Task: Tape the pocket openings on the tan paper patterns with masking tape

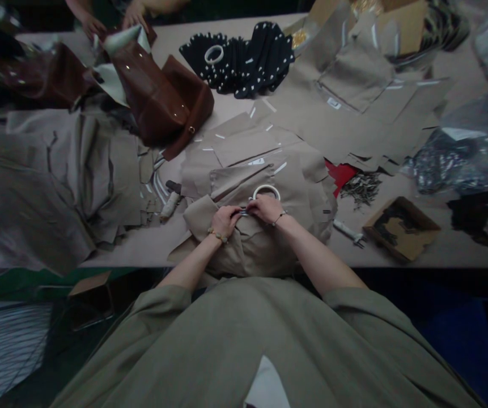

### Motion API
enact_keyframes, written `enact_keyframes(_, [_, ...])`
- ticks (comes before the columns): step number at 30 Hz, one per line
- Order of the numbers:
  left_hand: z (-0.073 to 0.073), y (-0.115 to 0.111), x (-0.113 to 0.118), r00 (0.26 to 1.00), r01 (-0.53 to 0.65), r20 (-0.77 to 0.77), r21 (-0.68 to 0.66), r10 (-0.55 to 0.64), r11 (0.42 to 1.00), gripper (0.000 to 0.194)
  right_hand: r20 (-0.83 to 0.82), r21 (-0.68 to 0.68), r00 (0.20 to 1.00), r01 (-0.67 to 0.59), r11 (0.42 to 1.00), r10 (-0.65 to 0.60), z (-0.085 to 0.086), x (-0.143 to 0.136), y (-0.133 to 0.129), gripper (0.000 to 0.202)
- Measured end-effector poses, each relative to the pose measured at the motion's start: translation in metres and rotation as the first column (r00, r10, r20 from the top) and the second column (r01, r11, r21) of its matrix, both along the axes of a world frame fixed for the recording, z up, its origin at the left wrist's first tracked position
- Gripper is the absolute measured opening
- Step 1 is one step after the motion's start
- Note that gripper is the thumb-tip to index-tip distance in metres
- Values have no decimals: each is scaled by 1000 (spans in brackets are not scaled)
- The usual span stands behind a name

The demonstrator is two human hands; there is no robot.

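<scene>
Stacked taupe fabric pieces (303, 164) lie in front of me at the table's near edge. My left hand (225, 221) is closed, its fingertips pinching a small dark-and-white striped piece (242, 211) on the fabric. From the other side my right hand (266, 208) pinches at the same small piece, fingers closed. A roll of white tape (266, 191) rests beside my right hand, partly hidden by it. Just beyond lies a folded taupe panel (244, 177) with white strips near it.
Brown leather bags (154, 90) and another person's hands (135, 16) are at the back left. Black dotted fabric (264, 56) lies at the back. At right are metal pieces (361, 187), a cardboard box (400, 226) and plastic bags (460, 158). Taupe cloth piles (56, 175) cover the left.
</scene>
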State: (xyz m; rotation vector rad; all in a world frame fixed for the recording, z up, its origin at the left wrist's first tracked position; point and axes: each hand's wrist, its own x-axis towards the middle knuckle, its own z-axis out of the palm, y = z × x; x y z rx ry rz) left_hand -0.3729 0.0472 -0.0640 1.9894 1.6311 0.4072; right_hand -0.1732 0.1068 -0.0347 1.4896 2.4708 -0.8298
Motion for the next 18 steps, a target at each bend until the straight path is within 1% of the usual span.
enact_keyframes(3, [-2,0,-1,1000,-9,-2,10,9,1000,20,-6,-35,1000,19,999,-19,0,-1,6,26])
enact_keyframes(10, [-6,2,-6,998,-37,58,3,37,999,19,-15,-103,990,136,985,-138,1,-4,13,24])
enact_keyframes(18, [-10,4,-10,1000,-8,27,-4,8,1000,20,-6,-101,988,154,983,-155,-1,-5,13,25])
